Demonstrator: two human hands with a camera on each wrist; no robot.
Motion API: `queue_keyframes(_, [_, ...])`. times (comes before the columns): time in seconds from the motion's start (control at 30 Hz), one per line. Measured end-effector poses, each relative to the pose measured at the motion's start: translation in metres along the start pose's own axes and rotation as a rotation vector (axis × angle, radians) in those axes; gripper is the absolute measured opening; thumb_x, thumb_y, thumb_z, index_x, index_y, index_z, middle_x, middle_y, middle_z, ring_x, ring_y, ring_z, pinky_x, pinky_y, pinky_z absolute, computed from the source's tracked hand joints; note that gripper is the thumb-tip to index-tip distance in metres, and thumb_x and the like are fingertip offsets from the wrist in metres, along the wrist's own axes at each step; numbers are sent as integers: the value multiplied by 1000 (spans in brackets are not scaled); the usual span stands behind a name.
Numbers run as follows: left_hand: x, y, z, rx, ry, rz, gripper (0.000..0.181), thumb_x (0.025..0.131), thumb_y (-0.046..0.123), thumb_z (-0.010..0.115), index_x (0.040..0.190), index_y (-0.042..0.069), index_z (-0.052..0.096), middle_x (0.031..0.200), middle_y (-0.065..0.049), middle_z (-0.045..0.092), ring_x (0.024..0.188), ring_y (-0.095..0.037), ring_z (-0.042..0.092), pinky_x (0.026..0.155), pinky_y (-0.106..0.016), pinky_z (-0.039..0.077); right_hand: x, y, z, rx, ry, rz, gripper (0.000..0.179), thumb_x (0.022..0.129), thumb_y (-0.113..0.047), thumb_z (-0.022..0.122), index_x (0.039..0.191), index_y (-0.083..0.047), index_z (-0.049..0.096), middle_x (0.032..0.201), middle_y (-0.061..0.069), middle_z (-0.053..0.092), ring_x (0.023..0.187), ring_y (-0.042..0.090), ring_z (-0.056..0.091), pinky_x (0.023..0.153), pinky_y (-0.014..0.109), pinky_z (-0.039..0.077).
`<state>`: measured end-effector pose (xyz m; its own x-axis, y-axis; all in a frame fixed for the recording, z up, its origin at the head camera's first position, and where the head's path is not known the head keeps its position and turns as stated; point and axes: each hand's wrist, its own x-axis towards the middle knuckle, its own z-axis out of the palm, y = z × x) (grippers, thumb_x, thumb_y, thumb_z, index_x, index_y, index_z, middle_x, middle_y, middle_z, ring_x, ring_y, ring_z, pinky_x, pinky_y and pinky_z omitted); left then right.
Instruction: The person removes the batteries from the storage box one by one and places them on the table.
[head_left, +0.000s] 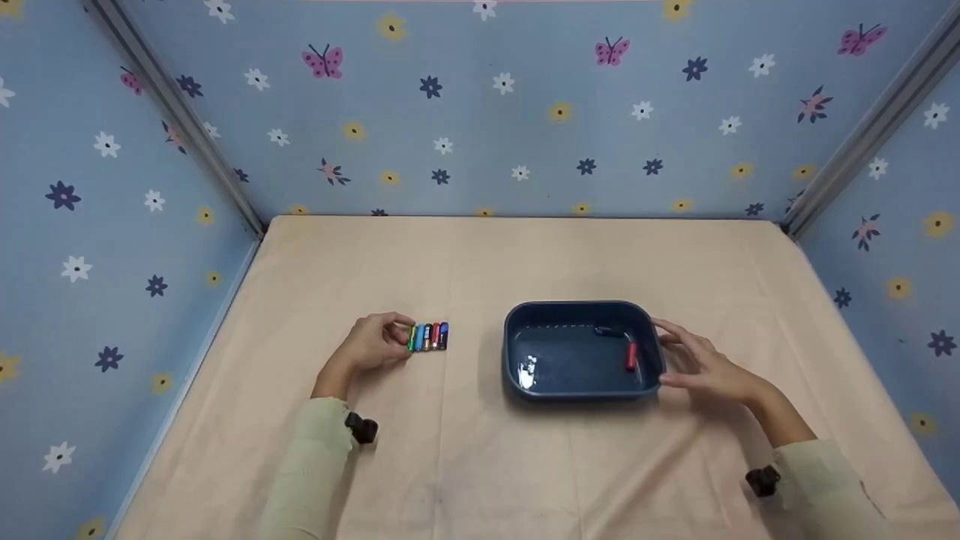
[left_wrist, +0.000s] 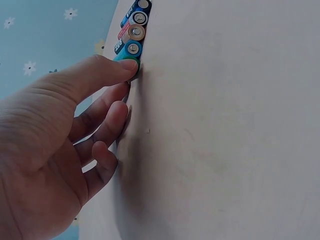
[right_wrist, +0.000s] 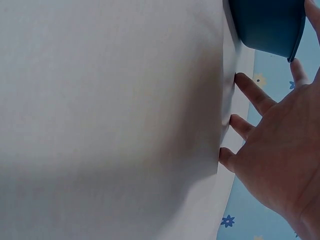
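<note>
Several batteries stand side by side in a short row on the cloth; one of them is a light blue battery (head_left: 420, 337). My left hand (head_left: 371, 343) pinches the green battery (left_wrist: 135, 65) at the row's left end, with the thumb on its near end and the index finger partly hidden behind. To the right sits a dark blue rectangular bin (head_left: 566, 367). Inside it lie a red battery (head_left: 631, 356) and a dark battery-like piece (head_left: 609, 331). My right hand (head_left: 709, 367) touches the bin's right side with thumb and index finger spread; its other fingers rest on the cloth.
A pale peach cloth (head_left: 480, 465) covers the table. Flower-patterned blue panels (head_left: 480, 112) close off the back and both sides, with grey metal posts (head_left: 180, 112) at the corners. Each sleeve has a small black device (head_left: 363, 428) at the wrist.
</note>
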<state>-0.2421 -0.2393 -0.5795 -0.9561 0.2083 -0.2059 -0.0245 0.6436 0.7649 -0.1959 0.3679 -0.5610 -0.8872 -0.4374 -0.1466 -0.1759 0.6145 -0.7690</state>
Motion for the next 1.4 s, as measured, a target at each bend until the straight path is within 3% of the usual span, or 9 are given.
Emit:
queue_keyframes(0.3, [-4,4,-3,20,-1,-25,58,93,1,87,148,4,69,115,-15,76,96,-21,64,77,-29,51,3,3,1,8,8,-64,90,101,-21,83,177,-25,34,168,28,54,162,59,33,123,92,10])
queue_keyframes(0.47, [-8,13,-11,77,-16,8,58,94,5,82,151,7,68,120,-16,76,99,-23,70,82,-30,51,1,3,1,-10,-1,-14,91,101,-27,83,177,-29,33,168,27,53,164,60,23,119,94,10])
queue_keyframes(0.63, [-9,26,-12,124,5,24,57,95,12,80,151,10,69,121,-14,75,93,-21,68,78,-31,49,0,3,1,-21,0,-8,90,101,-27,83,177,-29,34,168,26,54,164,60,23,118,94,10])
queue_keyframes(0.8, [-8,34,-3,185,93,50,48,97,19,83,143,11,74,116,-11,78,93,-21,71,77,-31,47,1,2,1,-10,1,-9,90,101,-27,83,176,-28,35,168,27,53,164,60,23,120,93,9])
queue_keyframes(1.13, [-9,65,30,166,388,175,36,97,17,84,133,10,78,110,-11,79,89,-24,74,75,-34,51,0,1,0,-10,3,-15,90,101,-27,83,176,-28,34,168,28,54,165,60,22,119,94,8])
queue_keyframes(1.23, [-11,73,40,158,424,211,34,96,14,82,130,10,78,108,-10,78,84,-22,74,72,-33,50,0,1,0,-11,-1,-5,90,101,-28,83,176,-29,34,169,27,53,165,60,21,118,94,8])
queue_keyframes(1.4, [-11,88,54,187,429,266,31,96,15,80,126,11,80,105,-9,77,82,-23,73,70,-34,51,1,2,1,-1,8,-30,90,101,-25,83,177,-27,34,168,29,53,163,59,26,120,93,10])
